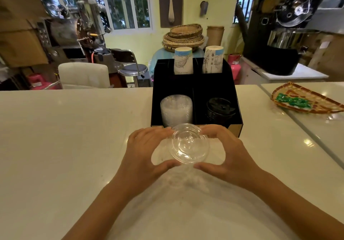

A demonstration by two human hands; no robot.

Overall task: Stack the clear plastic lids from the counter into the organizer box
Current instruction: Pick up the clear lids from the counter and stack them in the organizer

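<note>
Clear plastic lid (189,143) sits tilted between both my hands, just in front of the black organizer box (197,83) and above the pale counter (65,128). My left hand (147,154) and right hand (229,152) each pinch its rim, fingers curled over the far edge and thumbs pressing the near edge, so the lid is framed in a ring of fingertips. Inside the box, the front left compartment already holds a tall stack of clear lids (176,109); the front right one holds black lids (220,107), and paper cups (183,60) stand in the rear slots. More clear lids seem to lie on the counter under my hands, though they are hard to make out. My worry is the tilt: if I lower the lid skewed it may not nest and could slide off the stack. Squeezing harder could buckle the thin rim, and drifting right would drop it onto the black lids
</note>
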